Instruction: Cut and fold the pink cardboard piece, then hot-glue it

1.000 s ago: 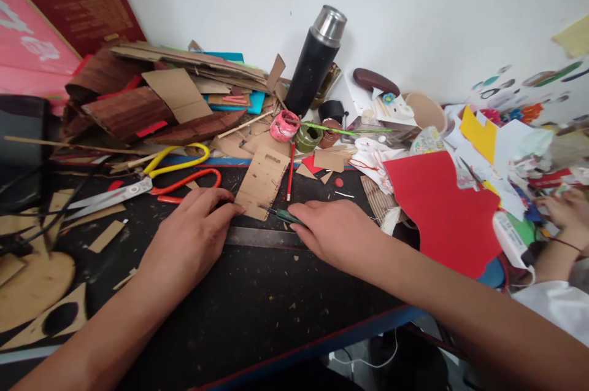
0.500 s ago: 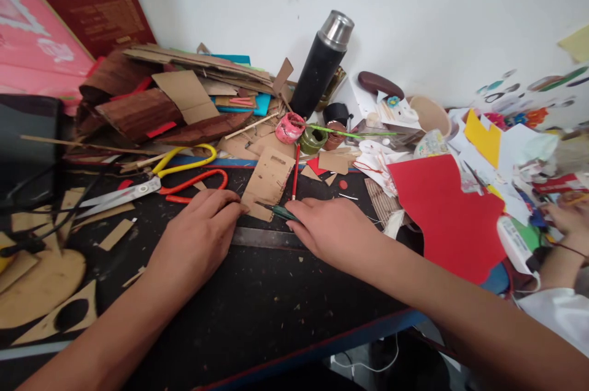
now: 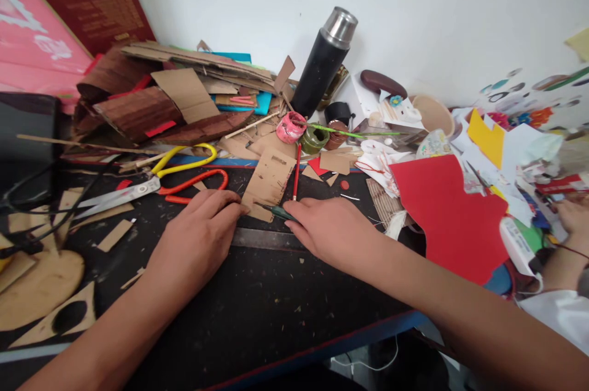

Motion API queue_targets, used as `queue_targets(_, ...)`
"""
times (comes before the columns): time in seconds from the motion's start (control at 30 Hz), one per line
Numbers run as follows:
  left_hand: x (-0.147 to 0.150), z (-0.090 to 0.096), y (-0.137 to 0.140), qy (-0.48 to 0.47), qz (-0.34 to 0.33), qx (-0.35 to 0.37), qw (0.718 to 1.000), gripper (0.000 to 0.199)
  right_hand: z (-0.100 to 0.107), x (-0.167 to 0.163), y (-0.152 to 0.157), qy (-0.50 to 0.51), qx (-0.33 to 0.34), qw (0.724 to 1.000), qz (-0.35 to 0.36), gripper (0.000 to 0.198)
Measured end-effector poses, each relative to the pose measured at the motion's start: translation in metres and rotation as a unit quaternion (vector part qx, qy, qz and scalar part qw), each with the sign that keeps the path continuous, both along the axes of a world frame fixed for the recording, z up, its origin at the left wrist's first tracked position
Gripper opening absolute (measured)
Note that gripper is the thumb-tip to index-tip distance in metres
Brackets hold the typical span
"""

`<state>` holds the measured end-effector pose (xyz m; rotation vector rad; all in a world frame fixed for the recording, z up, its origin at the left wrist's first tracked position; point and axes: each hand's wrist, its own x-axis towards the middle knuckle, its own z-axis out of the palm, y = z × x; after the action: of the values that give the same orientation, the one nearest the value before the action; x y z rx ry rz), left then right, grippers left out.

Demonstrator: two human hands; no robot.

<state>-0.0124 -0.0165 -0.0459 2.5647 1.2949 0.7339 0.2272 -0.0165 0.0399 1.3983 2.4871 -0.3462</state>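
A small rectangular piece of cardboard lies on the black tabletop in front of me. My left hand is closed, with thumb and fingertips pinched at the cardboard's lower left corner. In my right hand is a dark green craft knife, its thin blade pointing left across the lower part of the cardboard. A metal ruler lies flat just below the cardboard, between both hands. Touching distance from my right fingers is a red pencil. Large scissors with yellow and red handles rest beyond my left hand.
Cardboard scraps and brown painted pieces are heaped at the back left. A black thermos stands behind paint jars. Red sheet and papers cover the right side. Another person's hand is at the far right.
My hands, the knife and the cardboard stay almost in place. The view has shifted slightly, and the other person's hand at the far right has moved a little.
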Motion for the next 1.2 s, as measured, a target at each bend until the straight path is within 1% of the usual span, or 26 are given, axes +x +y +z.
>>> queue_targets(0.17,0.0,0.0,0.002,-0.032,0.01,-0.012,0.999,0.026,0.0,-0.001,0.003,0.016,-0.008,1.0,0.002,0.018)
queue_targets(0.33,0.001,0.0,0.002,-0.031,0.01,-0.018,0.999,0.025,0.001,-0.002,0.007,0.023,-0.034,0.999,-0.005,0.014)
queue_targets(0.47,0.0,0.0,0.002,-0.031,0.015,-0.015,0.999,0.025,0.001,-0.002,0.007,0.024,-0.028,0.999,-0.01,0.013)
queue_targets(0.67,-0.001,0.0,0.001,-0.03,0.016,-0.017,0.999,0.026,0.003,-0.003,0.005,0.008,-0.017,1.0,0.001,0.015)
queue_targets(0.83,-0.002,-0.001,0.001,-0.025,0.019,-0.021,0.999,0.026,0.005,0.002,0.001,-0.006,-0.019,1.0,0.002,0.015)
queue_targets(1.07,-0.002,-0.003,0.003,-0.029,0.018,-0.023,0.999,0.025,0.003,0.009,-0.003,0.002,-0.001,1.0,-0.004,0.016)
queue_targets(1.2,-0.001,-0.003,0.003,-0.028,0.016,-0.022,0.999,0.025,0.003,0.008,-0.003,-0.002,-0.005,1.0,-0.006,0.016)
